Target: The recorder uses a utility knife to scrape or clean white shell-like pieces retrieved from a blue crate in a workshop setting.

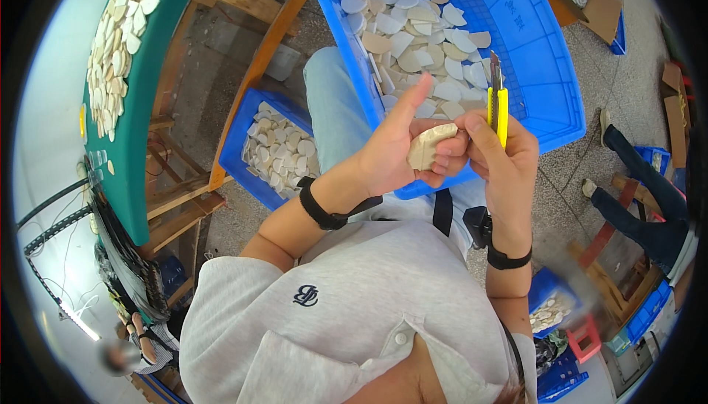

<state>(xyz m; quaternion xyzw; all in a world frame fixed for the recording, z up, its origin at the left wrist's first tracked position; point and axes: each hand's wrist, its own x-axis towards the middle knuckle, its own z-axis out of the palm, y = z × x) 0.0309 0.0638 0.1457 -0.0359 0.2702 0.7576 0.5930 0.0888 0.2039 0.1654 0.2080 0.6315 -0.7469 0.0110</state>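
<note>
My left hand [392, 147] is closed around a pale cream half-round piece [425, 149], its thumb sticking up. Beside it my right hand [510, 166] grips a yellow snap-off utility knife [498, 112], the blade out and pointing away from me. The thumb and finger of my right hand meet at the right end of the piece; whether they pinch it I cannot tell. Both hands are over the near edge of a large blue crate [549, 72]. Inside it lie many loose white and cream half-round pieces [404, 26].
A smaller blue crate [234, 154] with similar pieces stands on the floor at left. More pieces [118, 57] are heaped on a green-topped table [131, 182]. Cardboard boxes [601, 16] are at far right. Another person's legs [649, 212] and a red stool [585, 339] are to the right.
</note>
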